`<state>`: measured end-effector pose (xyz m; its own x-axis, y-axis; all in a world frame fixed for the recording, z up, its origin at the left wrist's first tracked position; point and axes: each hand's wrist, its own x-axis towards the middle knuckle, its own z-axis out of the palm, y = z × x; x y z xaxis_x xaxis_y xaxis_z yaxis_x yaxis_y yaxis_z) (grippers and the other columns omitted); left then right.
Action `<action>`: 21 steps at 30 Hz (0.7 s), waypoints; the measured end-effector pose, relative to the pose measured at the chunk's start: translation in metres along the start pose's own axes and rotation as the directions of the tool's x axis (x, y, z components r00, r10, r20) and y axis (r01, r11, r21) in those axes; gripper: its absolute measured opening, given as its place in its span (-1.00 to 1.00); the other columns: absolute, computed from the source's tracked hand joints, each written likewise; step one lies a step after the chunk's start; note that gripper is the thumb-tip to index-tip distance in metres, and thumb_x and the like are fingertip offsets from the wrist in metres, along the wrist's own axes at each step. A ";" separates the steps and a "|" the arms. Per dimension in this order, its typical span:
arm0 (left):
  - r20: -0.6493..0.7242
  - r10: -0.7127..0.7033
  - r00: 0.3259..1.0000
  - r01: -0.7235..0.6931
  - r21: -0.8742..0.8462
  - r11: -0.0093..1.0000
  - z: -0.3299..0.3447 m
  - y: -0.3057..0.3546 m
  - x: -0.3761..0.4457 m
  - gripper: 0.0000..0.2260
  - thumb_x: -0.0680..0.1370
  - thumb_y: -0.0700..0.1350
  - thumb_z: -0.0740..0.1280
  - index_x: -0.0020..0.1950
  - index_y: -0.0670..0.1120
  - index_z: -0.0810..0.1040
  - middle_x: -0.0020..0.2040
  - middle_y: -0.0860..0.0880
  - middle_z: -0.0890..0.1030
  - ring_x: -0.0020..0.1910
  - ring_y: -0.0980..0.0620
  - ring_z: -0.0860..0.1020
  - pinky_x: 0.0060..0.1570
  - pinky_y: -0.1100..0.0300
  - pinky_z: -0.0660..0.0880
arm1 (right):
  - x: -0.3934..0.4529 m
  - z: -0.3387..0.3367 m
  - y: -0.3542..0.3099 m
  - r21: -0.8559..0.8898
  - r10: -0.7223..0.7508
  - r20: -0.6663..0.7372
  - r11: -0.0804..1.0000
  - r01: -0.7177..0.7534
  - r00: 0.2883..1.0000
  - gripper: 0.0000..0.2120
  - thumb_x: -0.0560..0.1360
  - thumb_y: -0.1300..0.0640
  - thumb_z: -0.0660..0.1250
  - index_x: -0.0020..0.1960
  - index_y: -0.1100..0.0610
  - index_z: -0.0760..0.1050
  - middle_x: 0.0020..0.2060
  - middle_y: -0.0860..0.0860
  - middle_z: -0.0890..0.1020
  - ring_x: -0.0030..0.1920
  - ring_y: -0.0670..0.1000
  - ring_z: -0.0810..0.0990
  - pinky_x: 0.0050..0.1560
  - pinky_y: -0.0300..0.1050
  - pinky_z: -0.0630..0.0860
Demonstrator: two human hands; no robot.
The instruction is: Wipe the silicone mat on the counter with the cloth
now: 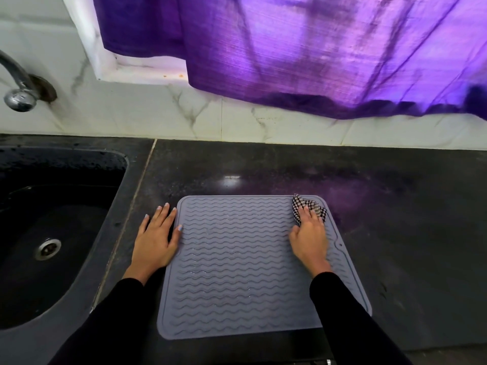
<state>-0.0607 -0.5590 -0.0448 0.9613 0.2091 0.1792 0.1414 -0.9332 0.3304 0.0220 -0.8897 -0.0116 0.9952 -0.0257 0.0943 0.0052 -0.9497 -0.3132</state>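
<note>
Pressing a checked cloth onto the far right corner of the grey silicone mat, the right hand bunches it under curled fingers.

The left hand lies flat, fingers spread, at the mat's left edge, thumb just over its rim. The mat sits flat on the dark surface, near its front edge. A sink lies left; bare surface stretches behind and to the right.
</note>
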 end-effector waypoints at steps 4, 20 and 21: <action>-0.002 -0.004 1.000 0.004 0.009 1.000 -0.001 0.001 0.000 -0.34 0.51 0.23 -0.13 0.46 -0.09 0.29 0.50 -0.06 0.23 0.50 0.01 0.14 0.46 0.01 -0.01 | -0.001 0.003 0.002 0.082 -0.023 -0.048 0.996 0.027 0.999 -0.50 0.52 0.21 0.16 0.44 0.22 0.24 0.43 0.15 0.32 0.45 0.12 0.23 0.48 -0.07 0.05; 0.032 -0.010 0.999 0.008 0.043 0.999 -0.004 0.003 0.000 -0.37 0.50 0.21 -0.22 0.52 0.03 0.13 0.53 -0.04 0.17 0.52 0.01 0.09 0.47 0.02 -0.04 | -0.018 0.036 -0.082 0.078 -0.193 0.009 0.978 0.192 0.981 -0.46 0.51 0.11 0.16 0.47 0.17 0.19 0.47 0.09 0.24 0.50 0.06 0.13 0.50 -0.06 -0.08; 0.039 -0.003 0.999 0.001 0.048 0.999 -0.003 0.002 0.000 -0.38 0.50 0.21 -0.23 0.52 0.05 0.12 0.53 -0.05 0.16 0.52 0.00 0.09 0.46 0.01 -0.04 | -0.015 0.034 -0.080 0.113 -0.193 0.018 0.975 0.190 0.981 -0.47 0.51 0.12 0.16 0.47 0.15 0.21 0.47 0.08 0.25 0.49 0.05 0.14 0.50 -0.07 -0.06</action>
<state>-0.0608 -0.5601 -0.0408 0.9694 0.2005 0.1415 0.1540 -0.9459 0.2855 0.0103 -0.8029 -0.0202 0.9770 0.1641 0.1361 0.2053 -0.8959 -0.3940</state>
